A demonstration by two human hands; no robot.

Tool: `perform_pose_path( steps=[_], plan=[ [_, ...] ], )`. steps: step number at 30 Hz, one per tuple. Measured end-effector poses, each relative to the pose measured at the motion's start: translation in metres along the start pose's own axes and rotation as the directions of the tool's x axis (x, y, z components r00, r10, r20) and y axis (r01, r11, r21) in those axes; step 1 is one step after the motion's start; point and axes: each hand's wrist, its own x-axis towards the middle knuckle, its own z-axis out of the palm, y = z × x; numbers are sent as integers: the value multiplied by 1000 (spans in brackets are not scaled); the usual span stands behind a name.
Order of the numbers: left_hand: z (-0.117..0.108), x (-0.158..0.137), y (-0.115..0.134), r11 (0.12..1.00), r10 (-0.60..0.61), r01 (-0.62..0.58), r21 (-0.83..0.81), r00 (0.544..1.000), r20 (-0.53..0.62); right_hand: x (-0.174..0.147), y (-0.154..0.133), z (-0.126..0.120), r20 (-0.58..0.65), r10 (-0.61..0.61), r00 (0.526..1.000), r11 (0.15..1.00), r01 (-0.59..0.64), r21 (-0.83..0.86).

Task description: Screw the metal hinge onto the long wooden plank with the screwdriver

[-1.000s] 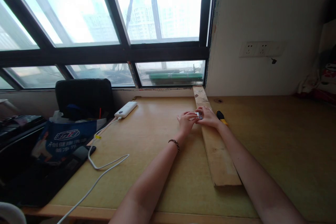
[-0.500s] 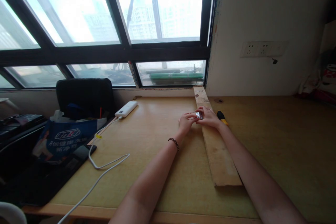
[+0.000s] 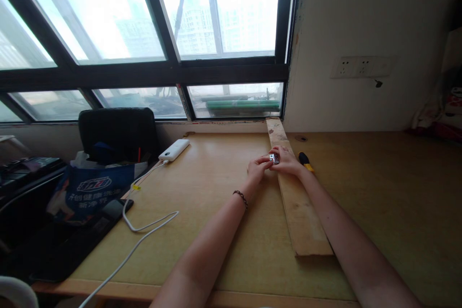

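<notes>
Both of my hands meet over a long wooden board (image 3: 303,221) lying lengthwise on the table. Between them is a small shiny metal plate with dark holes, much like a hinge (image 3: 274,158). My left hand (image 3: 258,167), with a dark bracelet on the wrist, pinches its left edge. My right hand (image 3: 288,161) rests across the board with its fingers closed around the right side of the plate. Just right of that hand lies a black-and-yellow handle (image 3: 306,161), apparently a screwdriver's; the rest of it is hidden.
A white power bank (image 3: 173,150) lies near the table's left edge, and its white cable (image 3: 151,232) loops toward the front. A blue bag (image 3: 94,192) and a black chair (image 3: 117,127) stand left of the table (image 3: 216,192). The window and wall bound the back.
My left hand has shifted very slightly, so a little more of the metal plate shows. Otherwise the hands and board hold their places.
</notes>
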Motion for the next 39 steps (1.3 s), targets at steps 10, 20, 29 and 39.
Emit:
perform_pose_path(
  steps=[10,20,29,39],
  plan=[
    [-3,-3,10,907,142,-121,404,990,-21,2,4,6,-14,5,1000,1000,-5,-17],
    [-3,-5,4,943,105,-91,321,994,-26,0,2,4,-22,-3,1000,1000,2,-13],
    [-2,8,-11,985,137,-137,104,991,3,0,1,3,-21,-11,1000,1000,11,-10],
    [-4,5,-2,958,199,-189,216,980,-24,0,2,4,-27,-13,1000,1000,13,3]
  ],
)
